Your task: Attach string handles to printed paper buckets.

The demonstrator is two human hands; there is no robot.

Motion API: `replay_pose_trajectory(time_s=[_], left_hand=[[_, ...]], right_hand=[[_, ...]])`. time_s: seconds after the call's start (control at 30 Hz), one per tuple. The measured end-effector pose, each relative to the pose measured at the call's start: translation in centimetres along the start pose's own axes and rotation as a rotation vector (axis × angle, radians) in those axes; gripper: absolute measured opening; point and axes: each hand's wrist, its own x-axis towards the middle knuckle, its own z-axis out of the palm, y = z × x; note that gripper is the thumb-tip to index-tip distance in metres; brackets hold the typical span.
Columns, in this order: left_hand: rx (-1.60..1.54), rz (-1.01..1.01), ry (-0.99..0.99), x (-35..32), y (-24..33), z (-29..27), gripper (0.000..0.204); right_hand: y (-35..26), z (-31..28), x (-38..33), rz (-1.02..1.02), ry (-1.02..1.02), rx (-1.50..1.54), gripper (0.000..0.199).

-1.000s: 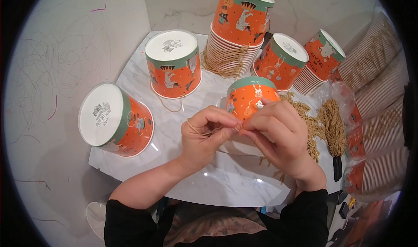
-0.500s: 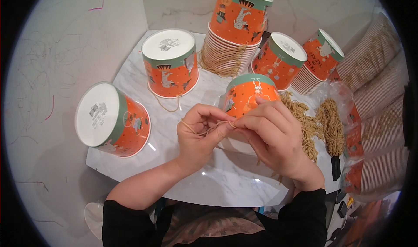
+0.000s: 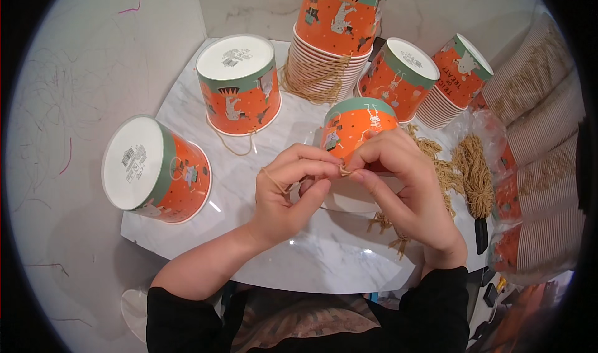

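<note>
My left hand point(image 3: 286, 194) and my right hand point(image 3: 405, 182) meet at the fingertips over the middle of the table, both closed in a pinch. Between them is a short bit of tan cord point(image 3: 344, 171), and more of it loops round the fingers of my left hand. Just beyond my hands is an orange paper bucket point(image 3: 352, 126) with a green band. My fingers hide part of it, and a white surface shows beneath them. To the left, an upside-down bucket point(image 3: 240, 98) has a cord loop point(image 3: 240, 152) hanging from its rim onto the marble-patterned table point(image 3: 299, 253).
Another bucket point(image 3: 159, 169) stands far left. At the back rise a tall stack point(image 3: 327, 66) with cord draped over it and two shorter stacks point(image 3: 398, 82) point(image 3: 458, 82). Tan cord bundles point(image 3: 475, 178) lie right, beside plastic-wrapped bucket stacks point(image 3: 542, 185).
My right thumb and fingers have spread a little and shifted, still pinching the cord. My left fingers have straightened somewhat. The whole view has shifted slightly.
</note>
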Motion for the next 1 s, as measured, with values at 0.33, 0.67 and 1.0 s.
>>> replay_pose_trajectory(time_s=[0.33,0.67,1.0], left_hand=[[-0.214,-0.125,0.088,0.14,-0.19,0.46,0.006],[-0.309,-0.135,0.052,0.28,-0.09,0.11,0.006],[-0.421,-0.16,0.026,0.11,-0.21,-0.16,0.006]], right_hand=[[0.27,0.7,0.16,-0.149,0.051,-0.179,0.015],[-0.07,0.93,0.14,-0.115,0.054,-0.205,0.022],[0.14,0.55,0.05,-0.118,0.041,-0.143,0.019]])
